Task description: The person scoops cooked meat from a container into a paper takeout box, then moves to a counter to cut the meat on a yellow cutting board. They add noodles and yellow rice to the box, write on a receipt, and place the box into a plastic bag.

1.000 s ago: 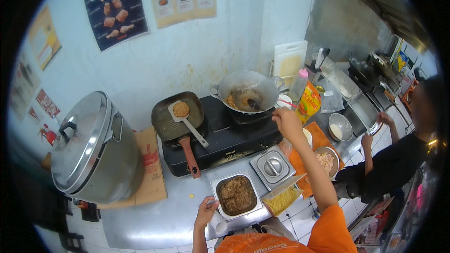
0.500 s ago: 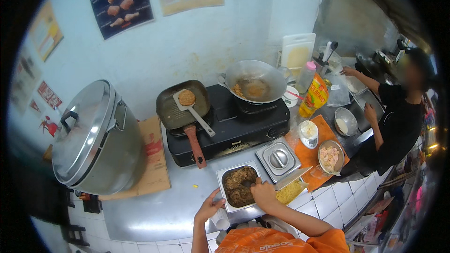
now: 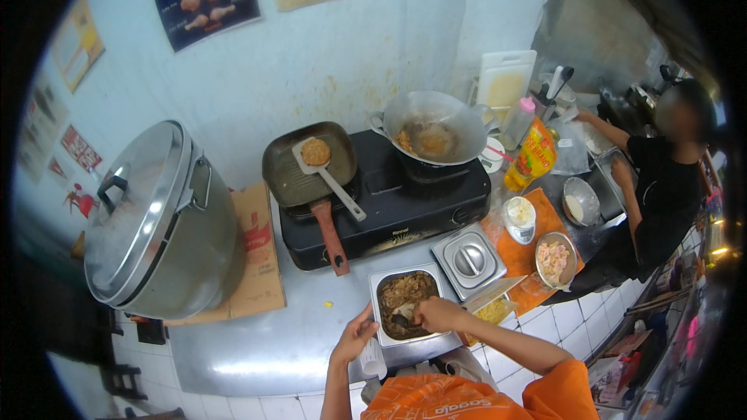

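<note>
Presently, the right hand (image 3: 436,315) is clasped around a dark serving spoon (image 3: 400,320), its head in brown minced mixture (image 3: 405,289) inside the metal food pan (image 3: 401,271). The left hand (image 3: 358,334) adjoins the pan's left rim; its grip cannot be determined. Beyond: black gas stove (image 3: 389,232).

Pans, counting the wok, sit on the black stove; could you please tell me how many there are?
2: the square pan is on the left of the black stove, the wok on its right. None seems hidden there.
</note>
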Action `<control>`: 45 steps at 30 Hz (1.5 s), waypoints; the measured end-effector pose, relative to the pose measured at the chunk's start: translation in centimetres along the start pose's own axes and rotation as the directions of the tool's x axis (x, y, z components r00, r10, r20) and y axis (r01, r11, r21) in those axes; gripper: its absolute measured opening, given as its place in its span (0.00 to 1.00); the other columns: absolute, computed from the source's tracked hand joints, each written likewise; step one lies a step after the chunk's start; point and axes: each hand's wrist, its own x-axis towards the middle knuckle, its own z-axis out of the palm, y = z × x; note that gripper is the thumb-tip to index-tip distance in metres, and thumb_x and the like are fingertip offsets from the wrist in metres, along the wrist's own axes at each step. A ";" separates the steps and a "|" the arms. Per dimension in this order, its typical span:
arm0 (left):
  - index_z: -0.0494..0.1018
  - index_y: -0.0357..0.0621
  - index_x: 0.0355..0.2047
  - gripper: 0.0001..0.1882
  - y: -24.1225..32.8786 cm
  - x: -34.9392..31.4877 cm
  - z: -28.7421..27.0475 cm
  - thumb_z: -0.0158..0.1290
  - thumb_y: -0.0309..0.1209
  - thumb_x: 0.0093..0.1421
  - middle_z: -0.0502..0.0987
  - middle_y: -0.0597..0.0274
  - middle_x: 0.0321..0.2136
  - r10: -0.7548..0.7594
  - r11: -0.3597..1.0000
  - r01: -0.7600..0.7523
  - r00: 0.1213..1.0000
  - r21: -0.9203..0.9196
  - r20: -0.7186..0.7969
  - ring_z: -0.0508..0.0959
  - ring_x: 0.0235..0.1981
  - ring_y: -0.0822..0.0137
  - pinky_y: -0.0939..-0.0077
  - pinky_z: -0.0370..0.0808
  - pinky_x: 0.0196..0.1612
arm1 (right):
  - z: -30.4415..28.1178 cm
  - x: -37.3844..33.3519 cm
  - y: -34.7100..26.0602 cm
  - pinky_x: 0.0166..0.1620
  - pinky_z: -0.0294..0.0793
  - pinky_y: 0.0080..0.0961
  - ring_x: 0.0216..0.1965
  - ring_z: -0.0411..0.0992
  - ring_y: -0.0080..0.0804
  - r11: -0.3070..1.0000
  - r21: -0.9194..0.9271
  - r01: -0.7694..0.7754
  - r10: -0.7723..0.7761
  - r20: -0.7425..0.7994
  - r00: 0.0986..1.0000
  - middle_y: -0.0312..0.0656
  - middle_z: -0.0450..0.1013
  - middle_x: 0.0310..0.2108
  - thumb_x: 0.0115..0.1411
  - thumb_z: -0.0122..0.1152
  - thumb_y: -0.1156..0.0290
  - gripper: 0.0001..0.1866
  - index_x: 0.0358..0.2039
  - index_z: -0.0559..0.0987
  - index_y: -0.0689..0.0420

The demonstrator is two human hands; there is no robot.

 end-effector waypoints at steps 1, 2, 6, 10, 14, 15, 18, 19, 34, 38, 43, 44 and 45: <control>0.53 0.46 0.67 0.32 0.2 0.1 0.0 0.51 0.28 0.65 0.75 0.69 0.37 -0.001 1.000 0.001 1.000 0.006 0.011 0.69 0.36 0.79 0.84 0.68 0.44 | -0.8 0.9 0.8 0.39 0.77 0.33 0.36 0.79 0.40 0.998 0.043 0.046 -0.049 0.081 0.996 0.48 0.79 0.31 0.46 0.64 0.76 0.14 0.37 0.83 0.58; 0.53 0.48 0.67 0.32 0.4 0.1 0.0 0.52 0.28 0.65 0.75 0.69 0.37 -0.009 1.000 0.009 1.000 -0.001 0.019 0.69 0.36 0.79 0.84 0.68 0.44 | -1.3 1.5 1.7 0.39 0.76 0.31 0.36 0.79 0.39 0.988 0.102 0.112 -0.126 0.147 0.981 0.48 0.80 0.32 0.46 0.65 0.77 0.15 0.38 0.83 0.58; 0.53 0.52 0.68 0.33 1.2 0.3 0.2 0.52 0.27 0.64 0.76 0.69 0.37 -0.047 0.998 0.049 0.998 -0.026 0.046 0.69 0.37 0.80 0.83 0.69 0.44 | -2.8 4.5 4.7 0.28 0.71 0.22 0.29 0.73 0.23 0.909 0.370 -0.194 0.013 0.439 0.898 0.35 0.78 0.30 0.49 0.67 0.74 0.13 0.39 0.83 0.56; 0.54 0.53 0.67 0.33 1.6 0.5 0.3 0.53 0.28 0.64 0.77 0.69 0.37 -0.089 0.996 0.089 0.996 0.016 0.025 0.70 0.36 0.80 0.83 0.69 0.43 | -3.2 4.7 6.0 0.23 0.64 0.16 0.24 0.67 0.17 0.825 0.492 -0.278 0.013 0.476 0.879 0.32 0.76 0.28 0.51 0.67 0.73 0.14 0.40 0.82 0.56; 0.54 0.52 0.67 0.33 1.7 0.5 0.3 0.54 0.28 0.64 0.77 0.70 0.35 -0.064 0.998 0.063 0.997 0.013 0.051 0.70 0.35 0.80 0.84 0.69 0.43 | -4.6 3.7 6.7 0.18 0.60 0.14 0.16 0.64 0.16 0.742 0.595 -0.309 -0.049 0.508 0.860 0.33 0.76 0.25 0.52 0.67 0.74 0.13 0.40 0.82 0.57; 0.54 0.52 0.67 0.33 1.7 0.5 0.4 0.54 0.29 0.64 0.77 0.70 0.34 -0.060 0.998 0.060 0.997 0.007 0.050 0.70 0.34 0.81 0.84 0.69 0.43 | -4.8 3.5 6.8 0.18 0.60 0.14 0.16 0.64 0.16 0.733 0.609 -0.302 -0.069 0.509 0.858 0.33 0.76 0.25 0.53 0.67 0.75 0.13 0.41 0.82 0.58; 0.55 0.51 0.67 0.33 1.4 0.4 0.2 0.54 0.29 0.63 0.76 0.71 0.33 -0.069 0.997 0.069 0.998 0.024 0.009 0.69 0.33 0.81 0.84 0.69 0.42 | -5.5 2.8 6.9 0.19 0.60 0.14 0.17 0.64 0.14 0.755 0.606 -0.251 -0.083 0.468 0.880 0.32 0.76 0.26 0.55 0.67 0.72 0.13 0.42 0.82 0.58; 0.55 0.51 0.67 0.33 1.2 0.4 0.1 0.54 0.29 0.63 0.75 0.71 0.32 -0.068 0.997 0.069 0.997 0.044 -0.026 0.69 0.33 0.81 0.84 0.69 0.42 | -5.7 2.5 7.0 0.20 0.60 0.15 0.17 0.64 0.14 0.750 0.621 -0.229 -0.105 0.453 0.885 0.31 0.76 0.26 0.56 0.67 0.71 0.14 0.43 0.82 0.58; 0.50 0.44 0.68 0.36 -0.6 2.9 -0.6 0.55 0.30 0.63 0.76 0.68 0.32 -0.025 0.988 -0.003 0.983 -0.151 -0.182 0.70 0.35 0.80 0.82 0.68 0.45 | -9.3 0.3 7.3 0.18 0.57 0.13 0.17 0.62 0.12 0.636 0.760 -0.132 -0.098 0.249 0.963 0.30 0.75 0.26 0.56 0.66 0.73 0.13 0.44 0.82 0.58; 0.50 0.44 0.68 0.36 -0.3 3.7 -0.5 0.54 0.30 0.64 0.76 0.69 0.32 -0.025 0.992 0.003 0.984 -0.127 -0.175 0.70 0.34 0.79 0.83 0.68 0.45 | -12.1 -0.5 6.6 0.18 0.56 0.12 0.17 0.62 0.12 0.601 0.793 -0.097 -0.101 0.196 0.975 0.33 0.75 0.27 0.57 0.65 0.74 0.14 0.45 0.81 0.59; 0.50 0.43 0.68 0.35 0.0 4.1 -0.6 0.54 0.29 0.64 0.76 0.69 0.32 -0.012 0.996 -0.004 0.985 -0.087 -0.175 0.71 0.33 0.79 0.85 0.68 0.42 | -18.1 -1.4 7.0 0.18 0.58 0.12 0.19 0.64 0.13 0.525 0.851 0.014 -0.137 0.068 0.988 0.35 0.76 0.29 0.58 0.63 0.74 0.15 0.46 0.80 0.59; 0.51 0.42 0.68 0.36 -0.1 4.2 -0.7 0.54 0.29 0.63 0.76 0.69 0.32 -0.009 0.996 -0.007 0.985 -0.091 -0.174 0.71 0.33 0.79 0.85 0.68 0.41 | -19.7 -1.6 7.2 0.18 0.58 0.12 0.19 0.64 0.13 0.525 0.850 0.042 -0.128 0.030 0.991 0.36 0.76 0.30 0.58 0.63 0.75 0.15 0.47 0.79 0.59; 0.52 0.41 0.67 0.35 -0.2 4.2 -0.8 0.55 0.29 0.63 0.76 0.69 0.31 0.004 0.995 -0.022 0.983 -0.097 -0.182 0.71 0.32 0.79 0.86 0.68 0.40 | -21.4 -2.0 7.5 0.18 0.57 0.12 0.19 0.64 0.13 0.549 0.833 0.065 -0.088 -0.019 0.996 0.36 0.77 0.30 0.58 0.62 0.76 0.14 0.46 0.79 0.59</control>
